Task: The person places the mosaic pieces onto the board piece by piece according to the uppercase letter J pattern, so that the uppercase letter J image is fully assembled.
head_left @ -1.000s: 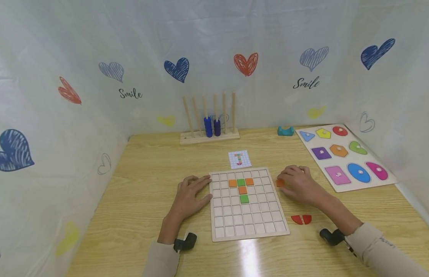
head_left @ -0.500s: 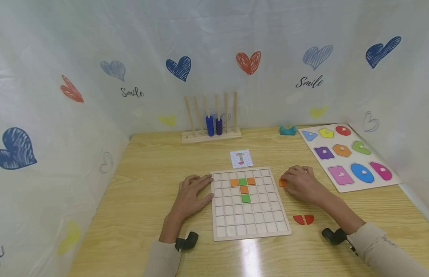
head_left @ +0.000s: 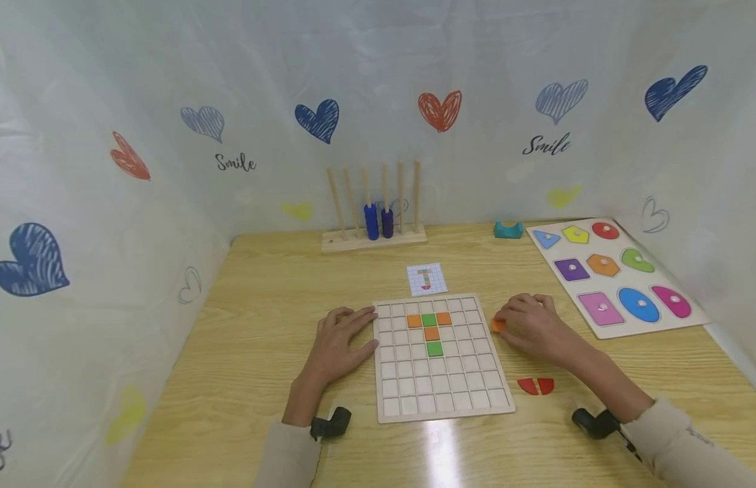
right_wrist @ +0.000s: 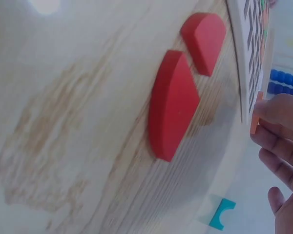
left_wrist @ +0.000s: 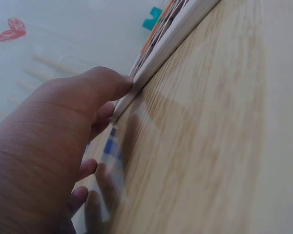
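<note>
A wooden grid board (head_left: 408, 388) lies on the table with orange and green square tiles set in a T-like pattern; the lowest is a green tile (head_left: 435, 348). My left hand (head_left: 340, 346) rests at the board's left side, thumb and fingertips touching its edge. To the right of the board, my right hand (head_left: 533, 329) pinches an orange square tile (right_wrist: 257, 113) between thumb and fingers. Two red quarter-circle pieces (right_wrist: 173, 107) lie on the table below that hand. Behind the board is a small pattern card (head_left: 435, 278) with a J-like figure.
A wooden peg stand (head_left: 341, 245) with blue and purple beads stands at the back. Right of it are a teal arch-shaped block (head_left: 509, 231) and a shape puzzle board (head_left: 618, 329) with knobbed pieces. A heart-printed sheet (head_left: 378, 61) hangs behind and beside the table.
The orange tile has tilted slightly in my right fingers, which stay in about the same place. My left hand has stayed at the board's edge. The head view has shifted slightly.
</note>
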The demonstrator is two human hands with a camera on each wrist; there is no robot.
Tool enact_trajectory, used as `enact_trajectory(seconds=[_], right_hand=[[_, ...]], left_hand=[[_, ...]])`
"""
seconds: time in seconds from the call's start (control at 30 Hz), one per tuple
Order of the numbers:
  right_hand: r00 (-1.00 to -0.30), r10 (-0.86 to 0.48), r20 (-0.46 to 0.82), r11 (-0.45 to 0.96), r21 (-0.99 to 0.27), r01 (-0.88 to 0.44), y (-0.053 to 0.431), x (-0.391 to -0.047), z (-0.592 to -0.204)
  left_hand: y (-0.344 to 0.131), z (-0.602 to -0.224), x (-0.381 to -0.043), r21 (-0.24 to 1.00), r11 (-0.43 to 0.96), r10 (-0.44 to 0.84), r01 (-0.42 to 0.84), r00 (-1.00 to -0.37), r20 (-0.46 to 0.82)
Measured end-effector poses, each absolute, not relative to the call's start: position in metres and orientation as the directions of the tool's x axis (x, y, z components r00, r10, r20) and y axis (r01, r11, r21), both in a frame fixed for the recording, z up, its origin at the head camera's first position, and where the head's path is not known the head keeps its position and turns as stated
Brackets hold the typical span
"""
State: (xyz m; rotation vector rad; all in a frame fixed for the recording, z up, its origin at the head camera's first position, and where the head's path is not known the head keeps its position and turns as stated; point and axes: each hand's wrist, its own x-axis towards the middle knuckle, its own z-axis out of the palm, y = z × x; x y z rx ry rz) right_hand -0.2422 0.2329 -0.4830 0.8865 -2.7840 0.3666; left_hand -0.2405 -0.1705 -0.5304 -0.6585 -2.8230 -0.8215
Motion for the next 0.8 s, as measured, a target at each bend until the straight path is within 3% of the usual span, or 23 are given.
enact_trajectory(seconds=[0.3,0.8], right_hand=[[-0.742,-0.574,0.347,0.723,-0.209,-0.658,0.219,-0.236,-0.478],[-0.725,-0.614,0.312,0.697,-0.215,-0.684,0.2,-0.226,-0.477]], left_hand=[[-0.171,-0.531,-0.24,0.492,0.751,0.369,0.44,-0.898,0.24],[-0.171,-0.533,-0.242,0.489,0.758,0.367,0.432,-0.902,0.228]])
